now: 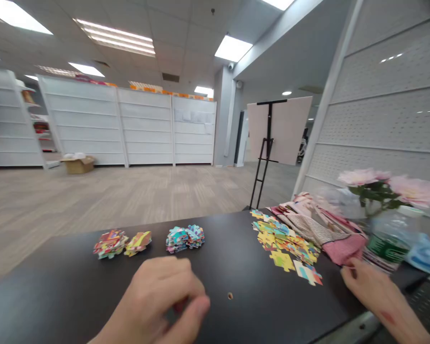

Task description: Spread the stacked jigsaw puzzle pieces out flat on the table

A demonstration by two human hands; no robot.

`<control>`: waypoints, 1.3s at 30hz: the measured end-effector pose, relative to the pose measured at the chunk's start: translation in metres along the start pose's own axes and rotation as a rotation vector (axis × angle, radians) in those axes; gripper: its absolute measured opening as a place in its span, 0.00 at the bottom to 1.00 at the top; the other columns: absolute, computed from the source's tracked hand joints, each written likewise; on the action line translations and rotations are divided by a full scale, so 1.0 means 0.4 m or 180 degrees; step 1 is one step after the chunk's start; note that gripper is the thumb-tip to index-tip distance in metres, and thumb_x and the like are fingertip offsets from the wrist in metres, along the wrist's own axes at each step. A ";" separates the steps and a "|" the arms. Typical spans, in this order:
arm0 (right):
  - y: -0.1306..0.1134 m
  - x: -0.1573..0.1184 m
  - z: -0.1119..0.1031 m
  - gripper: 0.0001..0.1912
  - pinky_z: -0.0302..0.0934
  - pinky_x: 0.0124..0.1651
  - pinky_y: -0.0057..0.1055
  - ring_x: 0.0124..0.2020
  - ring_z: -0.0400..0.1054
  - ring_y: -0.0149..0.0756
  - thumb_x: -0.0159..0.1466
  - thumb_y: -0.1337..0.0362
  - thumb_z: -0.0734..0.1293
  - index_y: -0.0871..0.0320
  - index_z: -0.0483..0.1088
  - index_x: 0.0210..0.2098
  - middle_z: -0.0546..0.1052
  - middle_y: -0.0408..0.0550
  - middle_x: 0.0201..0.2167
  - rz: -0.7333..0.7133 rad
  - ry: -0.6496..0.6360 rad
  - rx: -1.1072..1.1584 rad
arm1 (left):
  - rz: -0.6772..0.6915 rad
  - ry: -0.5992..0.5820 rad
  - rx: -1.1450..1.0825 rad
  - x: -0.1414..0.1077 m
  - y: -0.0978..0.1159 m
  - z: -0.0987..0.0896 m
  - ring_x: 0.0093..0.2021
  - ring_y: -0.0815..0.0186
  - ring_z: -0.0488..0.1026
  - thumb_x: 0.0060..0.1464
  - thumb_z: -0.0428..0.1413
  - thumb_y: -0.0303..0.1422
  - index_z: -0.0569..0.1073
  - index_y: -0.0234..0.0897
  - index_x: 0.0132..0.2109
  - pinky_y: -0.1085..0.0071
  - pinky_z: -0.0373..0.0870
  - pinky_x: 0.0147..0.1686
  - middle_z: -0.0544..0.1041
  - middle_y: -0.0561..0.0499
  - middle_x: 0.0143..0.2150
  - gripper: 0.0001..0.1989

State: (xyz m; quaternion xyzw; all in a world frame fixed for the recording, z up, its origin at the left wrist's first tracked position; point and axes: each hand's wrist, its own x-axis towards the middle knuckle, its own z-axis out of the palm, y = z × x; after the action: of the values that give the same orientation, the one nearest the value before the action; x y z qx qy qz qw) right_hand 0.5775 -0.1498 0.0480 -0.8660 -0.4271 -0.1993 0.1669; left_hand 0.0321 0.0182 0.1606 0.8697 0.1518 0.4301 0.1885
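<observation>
On the black surface [258, 310]: left hand [152, 296], grip curled nearly shut, whatever it may hold hidden behind the fingers; right hand [374, 291], grip loosely open, nothing visible in it, fingertips just beside a pink patterned cloth [318, 229]. Ahead, multicoloured cardboard jigsaw pieces [281, 241] lie scattered; leftward, a red-and-yellow jigsaw stack [111, 243] and a teal jigsaw stack [184, 238]; far right, a clear plastic water bottle [389, 243].

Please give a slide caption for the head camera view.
Left hand and right hand near jigsaw puzzle pieces on a black table.
</observation>
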 end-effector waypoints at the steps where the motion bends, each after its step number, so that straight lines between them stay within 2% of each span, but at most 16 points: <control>1: -0.049 0.007 0.008 0.14 0.66 0.35 0.50 0.31 0.75 0.58 0.59 0.54 0.56 0.51 0.69 0.27 0.79 0.59 0.27 -0.0113 0.0021 0.0158 | -0.0027 -0.0118 0.0194 0.021 -0.039 -0.004 0.28 0.67 0.70 0.66 0.53 0.36 0.72 0.40 0.29 0.69 0.69 0.32 0.72 0.53 0.26 0.15; 2: -0.112 0.014 0.018 0.16 0.68 0.37 0.49 0.32 0.76 0.56 0.60 0.53 0.56 0.51 0.71 0.30 0.79 0.59 0.29 -0.0277 -0.0005 0.0340 | -0.0191 0.0050 0.0409 0.040 -0.085 -0.005 0.29 0.65 0.71 0.66 0.51 0.35 0.71 0.40 0.29 0.68 0.69 0.33 0.72 0.53 0.27 0.15; 4: -0.279 0.028 0.036 0.18 0.70 0.40 0.43 0.34 0.76 0.49 0.63 0.50 0.56 0.51 0.74 0.36 0.80 0.54 0.33 -0.0732 -0.0203 0.0769 | -0.0594 0.0273 0.0812 0.064 -0.187 0.001 0.46 0.57 0.73 0.61 0.57 0.36 0.74 0.40 0.44 0.60 0.71 0.48 0.77 0.47 0.44 0.07; 5: -0.377 0.034 0.041 0.19 0.71 0.40 0.40 0.35 0.76 0.46 0.65 0.49 0.57 0.50 0.74 0.40 0.80 0.51 0.36 -0.0973 -0.0319 0.0987 | -0.0771 0.0226 0.0988 0.068 -0.237 0.009 0.55 0.53 0.70 0.57 0.60 0.37 0.72 0.40 0.54 0.54 0.68 0.55 0.75 0.44 0.52 0.18; 7: -0.578 0.042 0.046 0.21 0.70 0.48 0.41 0.45 0.75 0.46 0.68 0.48 0.57 0.52 0.72 0.51 0.77 0.53 0.49 -0.1515 -0.0837 0.1703 | -0.0980 0.0002 0.1151 0.063 -0.322 0.036 0.62 0.48 0.65 0.50 0.66 0.40 0.68 0.40 0.61 0.47 0.63 0.61 0.71 0.41 0.60 0.32; 8: -0.671 0.046 0.049 0.23 0.68 0.54 0.43 0.53 0.72 0.47 0.69 0.49 0.57 0.51 0.69 0.57 0.72 0.54 0.57 -0.1705 -0.1052 0.1984 | -0.0989 -0.0077 0.1175 0.057 -0.354 0.056 0.63 0.46 0.65 0.47 0.68 0.42 0.69 0.40 0.61 0.47 0.62 0.62 0.70 0.40 0.61 0.36; 10: -0.826 0.058 0.063 0.31 0.52 0.69 0.50 0.69 0.55 0.51 0.69 0.49 0.60 0.54 0.60 0.67 0.58 0.57 0.69 -0.2098 -0.1464 0.2228 | -0.1024 -0.0249 0.1179 0.043 -0.398 0.101 0.67 0.41 0.60 0.40 0.72 0.45 0.69 0.42 0.62 0.43 0.58 0.64 0.67 0.39 0.65 0.42; 13: -0.961 0.075 0.105 0.44 0.48 0.71 0.51 0.72 0.47 0.56 0.62 0.49 0.70 0.53 0.53 0.72 0.47 0.58 0.74 -0.2424 -0.1776 0.2282 | -0.1253 -0.0440 0.0840 0.024 -0.430 0.155 0.68 0.39 0.57 0.45 0.70 0.40 0.68 0.41 0.64 0.42 0.56 0.65 0.60 0.36 0.69 0.40; 15: -0.991 0.076 0.130 0.46 0.51 0.70 0.49 0.71 0.52 0.54 0.59 0.53 0.73 0.53 0.54 0.71 0.52 0.58 0.72 -0.2590 -0.1896 0.2306 | -0.1280 -0.0435 0.0654 0.016 -0.438 0.168 0.64 0.47 0.64 0.53 0.64 0.34 0.69 0.40 0.62 0.50 0.61 0.64 0.63 0.38 0.67 0.30; 17: -0.985 0.064 0.140 0.39 0.52 0.70 0.45 0.68 0.57 0.49 0.62 0.58 0.70 0.54 0.57 0.70 0.59 0.57 0.69 -0.2690 -0.1934 0.2362 | -0.1229 -0.0458 0.0542 0.011 -0.437 0.164 0.60 0.55 0.68 0.56 0.61 0.30 0.71 0.42 0.60 0.59 0.64 0.62 0.66 0.43 0.62 0.24; 21: -0.905 0.020 0.110 0.30 0.52 0.71 0.43 0.67 0.59 0.44 0.67 0.65 0.61 0.54 0.60 0.69 0.62 0.55 0.67 -0.2788 -0.1901 0.2326 | -0.1051 -0.0528 0.0154 0.006 -0.398 0.147 0.55 0.60 0.71 0.53 0.62 0.28 0.72 0.46 0.58 0.66 0.67 0.59 0.69 0.48 0.55 0.25; 25: -0.805 -0.010 0.074 0.43 0.40 0.74 0.51 0.75 0.40 0.50 0.64 0.61 0.66 0.55 0.44 0.74 0.48 0.52 0.75 -0.2906 -0.2146 0.2040 | -0.0953 -0.0728 0.0360 -0.015 -0.339 0.144 0.61 0.54 0.67 0.54 0.61 0.31 0.68 0.48 0.63 0.58 0.64 0.63 0.67 0.46 0.61 0.29; 27: -0.775 -0.014 0.065 0.46 0.37 0.74 0.53 0.75 0.35 0.50 0.64 0.61 0.66 0.55 0.39 0.75 0.43 0.50 0.75 -0.2900 -0.2300 0.1988 | -0.0711 -0.1190 0.0705 -0.040 -0.332 0.148 0.68 0.45 0.59 0.54 0.64 0.39 0.62 0.52 0.68 0.46 0.56 0.67 0.61 0.46 0.69 0.37; 30: -0.771 -0.012 0.059 0.41 0.38 0.75 0.50 0.75 0.36 0.47 0.68 0.60 0.63 0.53 0.39 0.75 0.41 0.47 0.75 -0.2898 -0.2469 0.1957 | -0.0230 -0.1885 0.1162 -0.086 -0.357 0.167 0.72 0.33 0.45 0.57 0.62 0.48 0.49 0.57 0.73 0.31 0.46 0.66 0.47 0.46 0.76 0.44; 35: -0.814 -0.008 0.048 0.35 0.33 0.75 0.54 0.75 0.31 0.47 0.73 0.54 0.57 0.50 0.39 0.74 0.39 0.44 0.75 -0.3108 -0.2516 0.1795 | -0.0063 -0.2232 0.1378 -0.110 -0.374 0.200 0.74 0.41 0.41 0.71 0.48 0.32 0.28 0.52 0.74 0.31 0.43 0.67 0.46 0.47 0.75 0.39; 39: -0.818 -0.010 0.042 0.32 0.32 0.74 0.57 0.75 0.31 0.48 0.75 0.52 0.52 0.50 0.40 0.74 0.39 0.45 0.75 -0.2959 -0.2299 0.1523 | -0.0324 -0.2342 0.1171 -0.064 -0.320 0.154 0.74 0.37 0.37 0.66 0.53 0.48 0.30 0.49 0.74 0.29 0.40 0.66 0.36 0.43 0.76 0.45</control>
State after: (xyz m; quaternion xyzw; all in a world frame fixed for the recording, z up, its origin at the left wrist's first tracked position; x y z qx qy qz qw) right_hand 0.3149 0.0451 0.0705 -0.5416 -0.8205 0.1547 0.0973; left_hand 0.0538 0.1082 0.0499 0.9760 0.1914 0.0465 0.0926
